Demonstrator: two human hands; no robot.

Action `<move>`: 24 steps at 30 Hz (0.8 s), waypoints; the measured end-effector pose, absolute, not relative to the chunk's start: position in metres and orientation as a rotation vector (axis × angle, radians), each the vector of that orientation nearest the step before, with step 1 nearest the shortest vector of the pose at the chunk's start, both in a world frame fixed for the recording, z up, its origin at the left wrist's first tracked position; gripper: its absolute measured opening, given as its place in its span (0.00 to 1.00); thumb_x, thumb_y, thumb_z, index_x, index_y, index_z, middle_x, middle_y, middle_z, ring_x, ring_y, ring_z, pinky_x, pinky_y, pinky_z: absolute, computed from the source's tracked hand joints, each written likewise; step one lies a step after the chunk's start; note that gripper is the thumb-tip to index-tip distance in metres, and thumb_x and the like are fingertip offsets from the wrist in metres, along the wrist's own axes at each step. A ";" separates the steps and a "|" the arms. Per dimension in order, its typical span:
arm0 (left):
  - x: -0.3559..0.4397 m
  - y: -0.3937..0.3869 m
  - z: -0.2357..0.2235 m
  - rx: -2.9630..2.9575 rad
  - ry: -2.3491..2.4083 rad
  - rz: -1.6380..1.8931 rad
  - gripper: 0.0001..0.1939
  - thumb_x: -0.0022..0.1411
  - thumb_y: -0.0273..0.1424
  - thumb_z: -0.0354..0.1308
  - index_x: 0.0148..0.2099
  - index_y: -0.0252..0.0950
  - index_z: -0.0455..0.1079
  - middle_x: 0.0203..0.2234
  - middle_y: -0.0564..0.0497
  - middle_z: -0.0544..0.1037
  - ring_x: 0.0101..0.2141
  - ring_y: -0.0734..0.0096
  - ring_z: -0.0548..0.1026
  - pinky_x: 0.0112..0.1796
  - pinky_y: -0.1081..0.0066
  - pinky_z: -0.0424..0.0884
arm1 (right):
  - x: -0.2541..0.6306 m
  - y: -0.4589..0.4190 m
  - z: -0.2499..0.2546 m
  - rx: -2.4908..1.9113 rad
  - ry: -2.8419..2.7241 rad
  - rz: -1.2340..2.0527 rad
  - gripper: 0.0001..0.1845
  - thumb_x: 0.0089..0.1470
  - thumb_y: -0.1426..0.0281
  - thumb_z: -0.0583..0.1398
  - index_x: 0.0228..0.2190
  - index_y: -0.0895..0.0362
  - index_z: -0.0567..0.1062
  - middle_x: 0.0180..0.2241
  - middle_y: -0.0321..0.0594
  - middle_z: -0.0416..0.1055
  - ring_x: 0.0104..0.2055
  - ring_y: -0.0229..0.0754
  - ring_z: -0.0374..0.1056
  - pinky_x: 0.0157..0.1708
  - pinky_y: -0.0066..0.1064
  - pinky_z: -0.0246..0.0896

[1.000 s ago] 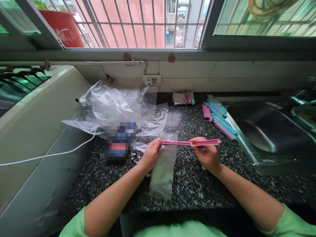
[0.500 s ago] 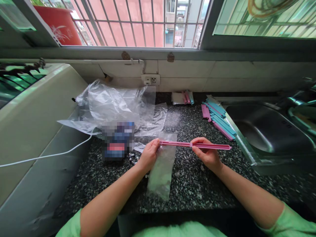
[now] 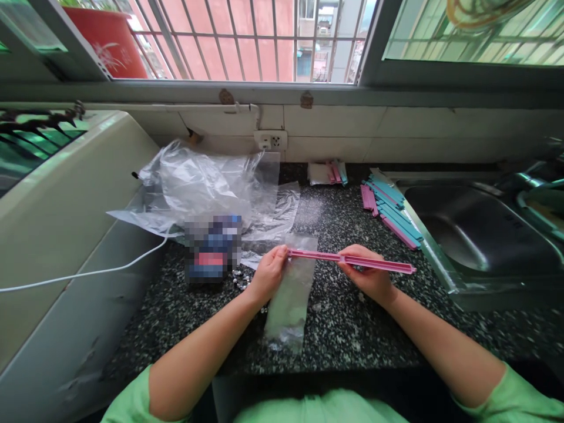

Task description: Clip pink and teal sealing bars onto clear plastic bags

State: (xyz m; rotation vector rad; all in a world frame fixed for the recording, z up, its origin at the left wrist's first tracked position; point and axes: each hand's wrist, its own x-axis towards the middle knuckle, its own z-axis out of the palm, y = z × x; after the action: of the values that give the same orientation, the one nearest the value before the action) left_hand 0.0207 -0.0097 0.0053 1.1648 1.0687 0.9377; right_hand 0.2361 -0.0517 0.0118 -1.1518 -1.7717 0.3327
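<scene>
My left hand [image 3: 269, 274] pinches the left end of a long pink sealing clip [image 3: 388, 265] together with the top of a small clear plastic bag [image 3: 291, 294], which hangs down onto the dark speckled counter [image 3: 348, 329]. My right hand [image 3: 368, 275] grips the clip near its middle. The clip's outer piece sticks out to the right past my fingers.
A pile of pink and blue clips [image 3: 390, 211] lies beside the steel sink [image 3: 480, 235] at right. Crumpled clear plastic sheeting [image 3: 207, 182] and a blurred package [image 3: 214, 247] sit at left, a white cable [image 3: 88, 273] beyond. More clips [image 3: 330, 173] lie by the wall under a socket [image 3: 270, 141].
The clip's outer piece has slid out to the right, making the clip longer. Both hands stay in nearly the same place with the bag hanging below.
</scene>
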 end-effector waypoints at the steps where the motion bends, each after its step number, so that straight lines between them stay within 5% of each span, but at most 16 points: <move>1: 0.021 -0.010 0.006 1.169 1.070 0.938 0.21 0.51 0.49 0.53 0.24 0.35 0.62 0.18 0.57 0.59 0.22 0.76 0.55 0.25 0.74 0.53 | 0.236 -0.052 0.012 -1.147 -1.761 0.324 0.04 0.50 0.72 0.59 0.31 0.56 0.72 0.28 0.39 0.72 0.30 0.38 0.69 0.32 0.30 0.67; 19: 0.021 -0.010 0.007 1.003 0.939 0.927 0.20 0.44 0.46 0.61 0.31 0.33 0.68 0.22 0.55 0.68 0.25 0.76 0.62 0.27 0.76 0.57 | 0.239 -0.052 0.011 -1.126 -1.763 0.304 0.04 0.49 0.73 0.60 0.31 0.55 0.72 0.27 0.38 0.72 0.29 0.37 0.68 0.29 0.29 0.66; 24: 0.022 -0.009 0.008 0.987 0.940 0.889 0.19 0.38 0.41 0.66 0.24 0.33 0.66 0.17 0.58 0.65 0.21 0.81 0.59 0.24 0.78 0.55 | 0.244 -0.049 0.008 -1.246 -1.666 0.184 0.03 0.50 0.71 0.60 0.31 0.55 0.72 0.27 0.37 0.71 0.28 0.37 0.67 0.28 0.29 0.66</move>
State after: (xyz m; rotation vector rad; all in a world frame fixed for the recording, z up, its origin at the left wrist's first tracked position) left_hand 0.0222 -0.0093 0.0085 0.9875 0.9402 0.8890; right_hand 0.2440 -0.0486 0.0080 -1.2457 -1.6657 0.1842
